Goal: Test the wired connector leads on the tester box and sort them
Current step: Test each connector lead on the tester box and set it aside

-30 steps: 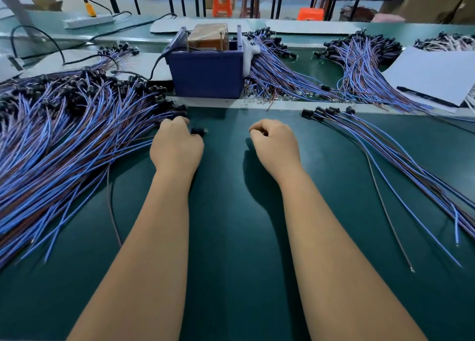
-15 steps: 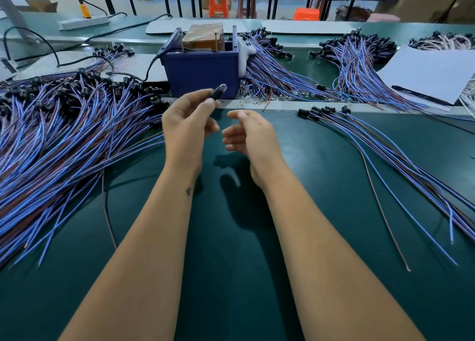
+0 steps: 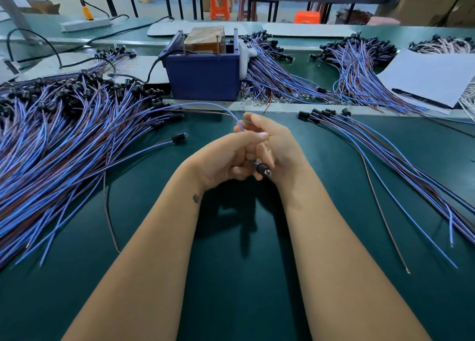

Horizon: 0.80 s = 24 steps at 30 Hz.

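Observation:
One blue-and-brown connector lead [image 3: 263,171] is held between my two hands above the green mat [image 3: 231,276]; its black connector pokes out below my fingers. My left hand [image 3: 221,160] curls round the wire. My right hand [image 3: 277,147] sits against it, fingers closing on the same lead. The wire arcs from my fingertips back toward the big pile of leads [image 3: 64,145] at the left. The blue tester box [image 3: 203,75] stands beyond my hands at the mat's far edge. A smaller fan of leads [image 3: 385,160] lies at the right.
More lead bundles [image 3: 277,80] lie behind the tester box and at the back right [image 3: 357,62]. White sheets of paper with a pen [image 3: 431,80] lie at the far right. A single loose brown wire [image 3: 385,217] lies on the mat at the right. A power strip [image 3: 84,25] sits far left.
My left hand lifted one lead from the pile and brought it to the middle. Both hands have come together and nearer to me, with the connector now pointing toward me.

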Tool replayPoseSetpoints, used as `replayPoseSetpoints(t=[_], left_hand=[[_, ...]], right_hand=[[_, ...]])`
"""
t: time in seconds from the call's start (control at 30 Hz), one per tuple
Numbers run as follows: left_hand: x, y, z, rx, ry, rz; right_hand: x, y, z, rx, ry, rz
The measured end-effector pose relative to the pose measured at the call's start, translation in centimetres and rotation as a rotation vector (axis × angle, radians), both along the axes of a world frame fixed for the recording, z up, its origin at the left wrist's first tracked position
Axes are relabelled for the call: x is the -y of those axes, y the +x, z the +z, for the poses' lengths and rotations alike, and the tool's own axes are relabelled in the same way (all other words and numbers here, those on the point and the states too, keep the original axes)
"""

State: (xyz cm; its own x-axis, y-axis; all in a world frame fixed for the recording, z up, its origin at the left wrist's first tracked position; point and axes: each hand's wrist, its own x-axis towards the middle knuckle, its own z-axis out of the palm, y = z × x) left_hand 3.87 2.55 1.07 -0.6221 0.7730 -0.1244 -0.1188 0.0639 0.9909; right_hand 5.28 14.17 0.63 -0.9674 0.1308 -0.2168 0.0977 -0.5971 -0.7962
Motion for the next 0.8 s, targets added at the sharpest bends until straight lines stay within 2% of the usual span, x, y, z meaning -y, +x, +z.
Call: replayPoseSetpoints(t=[0.1,0.17,0.23,0.33,0.4,0.47,0.67,0.8], left_hand=[[-0.1,-0.2,-0.1,0.0,-0.058,-0.046],[0.1,-0.5,-0.2,0.028,-0.028,-0.064],[0.3,-0.9,-0.2,0.039,0.028,0.002],[0.6,-1.9,-0.4,0.042,0.083,0.371],[1.1,-2.6,-0.7,0.086,0.115,0.632],[1.4,-3.0,-0.9,0.13,0.169,0.743],[1.2,-2.5,-0.9,0.026,0.203,0.777],[1.3,-2.1,-0.9,-0.022,0.238,0.725]], right_hand=[[-0.1,-0.1,-0.2,-0.033,-0.06,-0.036],[-0.3,0.0,-0.3,-0.056,0.004,-0.042],[-0.5,-0.1,-0.5,-0.083,0.032,-0.07],[-1.0,-0.5,-0.8,-0.127,-0.023,-0.137],[-1.2,-0.6,-0.9,-0.145,0.029,-0.117],[-0.9,-0.6,-1.0,-0.153,0.111,-0.064],[0.9,-0.6,-1.3,-0.17,0.576,0.05],[1.2,-0.6,-1.4,-0.174,0.594,0.028]])
